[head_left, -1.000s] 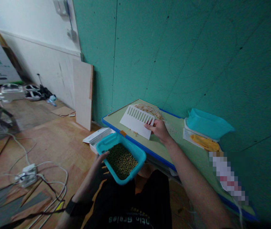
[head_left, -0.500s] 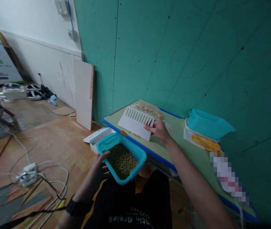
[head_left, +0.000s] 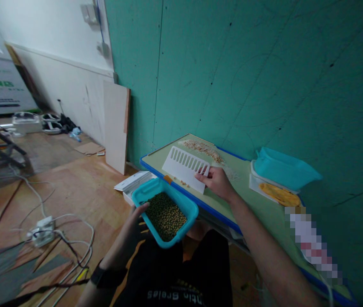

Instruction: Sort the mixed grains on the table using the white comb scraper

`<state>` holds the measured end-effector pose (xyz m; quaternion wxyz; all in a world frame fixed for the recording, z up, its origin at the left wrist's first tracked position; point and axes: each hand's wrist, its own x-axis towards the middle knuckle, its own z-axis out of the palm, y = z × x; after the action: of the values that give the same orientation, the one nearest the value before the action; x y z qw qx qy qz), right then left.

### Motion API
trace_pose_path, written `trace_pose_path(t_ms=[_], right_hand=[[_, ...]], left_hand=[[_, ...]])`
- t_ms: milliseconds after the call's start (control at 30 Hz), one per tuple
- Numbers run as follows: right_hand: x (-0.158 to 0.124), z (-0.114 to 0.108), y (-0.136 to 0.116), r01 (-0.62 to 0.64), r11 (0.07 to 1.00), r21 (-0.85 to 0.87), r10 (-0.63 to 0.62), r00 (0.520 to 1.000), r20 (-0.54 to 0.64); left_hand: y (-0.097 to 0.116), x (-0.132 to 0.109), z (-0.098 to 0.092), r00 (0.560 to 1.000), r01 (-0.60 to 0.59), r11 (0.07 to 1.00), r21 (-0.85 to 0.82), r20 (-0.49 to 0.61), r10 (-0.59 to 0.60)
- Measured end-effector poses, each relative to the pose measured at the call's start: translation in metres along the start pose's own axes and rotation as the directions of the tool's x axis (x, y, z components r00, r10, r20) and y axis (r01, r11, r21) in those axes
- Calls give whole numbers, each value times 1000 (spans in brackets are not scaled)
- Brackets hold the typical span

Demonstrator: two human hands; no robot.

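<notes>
My left hand [head_left: 136,219] grips the near left rim of a blue plastic basin [head_left: 189,209], thumb over the edge. Green and yellowish beans [head_left: 165,217] fill its bottom. The basin is held tilted, just below the table's blue front edge. In my right hand [head_left: 217,181], a white slotted scraper [head_left: 186,170] is pinched at its right end and leans over the tabletop, slots upward. A few yellow beans [head_left: 183,182] lie by its lower edge. Behind it spreads a pile of yellow beans and pale grains [head_left: 202,149].
The green-topped table [head_left: 254,209] stands against a green wall. On its right are a blue container [head_left: 283,168] on a white tray and a yellow cloth [head_left: 280,195]. An open white box [head_left: 133,181] sits behind the basin. Cables and a power strip [head_left: 42,232] lie on the floor.
The view has shifted slightly. The scraper has moved a little toward me and to the right, showing more of the loose beans by the edge. The basin stays in my left hand.
</notes>
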<state>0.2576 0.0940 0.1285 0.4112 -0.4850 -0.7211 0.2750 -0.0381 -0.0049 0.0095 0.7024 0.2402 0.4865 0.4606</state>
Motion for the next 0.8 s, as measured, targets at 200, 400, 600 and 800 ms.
trace_pose_path(t_ms=[200, 400, 600, 800], right_hand=[[-30, 5, -24, 60, 992, -108, -59, 998, 13], [-40, 8, -38, 101, 982, -160, -101, 995, 7], [18, -26, -6, 0, 998, -63, -10, 988, -151], [51, -47, 40, -258, 944, 207, 286, 951, -120]], left_hand=[[0, -7, 11, 997, 1, 1000, 11, -71, 0], [1, -11, 15, 998, 12, 1000, 10, -55, -12], [0, -12, 16, 999, -6, 1000, 13, -47, 6], [-4, -8, 13, 999, 6, 1000, 12, -31, -6]])
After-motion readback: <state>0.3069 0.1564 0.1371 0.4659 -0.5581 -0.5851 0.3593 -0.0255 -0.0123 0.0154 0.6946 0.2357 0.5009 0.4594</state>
